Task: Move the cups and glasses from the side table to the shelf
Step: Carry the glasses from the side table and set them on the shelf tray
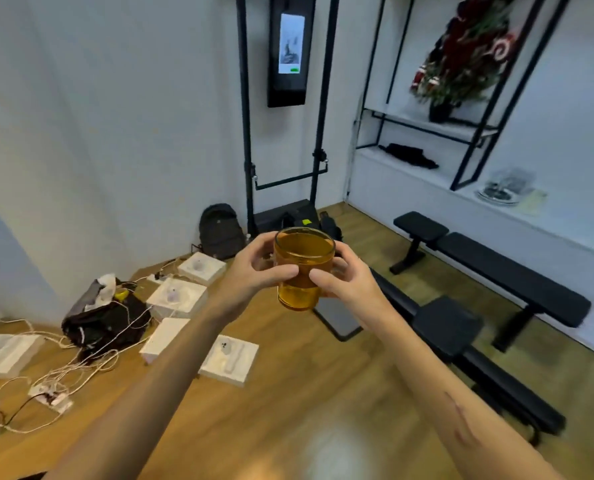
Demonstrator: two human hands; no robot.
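An amber glass [302, 268] is held upright in mid-air at the centre of the view, above the wooden floor. My left hand [254, 268] grips its left side with the thumb across the front. My right hand [347, 275] grips its right side, thumb also on the front. The white shelf [427, 174] with a black metal frame runs along the wall at the upper right. A clear glass item on a plate [506, 188] stands on that shelf at the far right. The side table is not in view.
Two black workout benches [496, 282] stand between me and the shelf. White boxes [177, 296], a black bag [105, 320] and tangled cables [63, 375] lie on the floor at left. A backpack [219, 230] and a black rack with a screen [286, 50] stand by the far wall.
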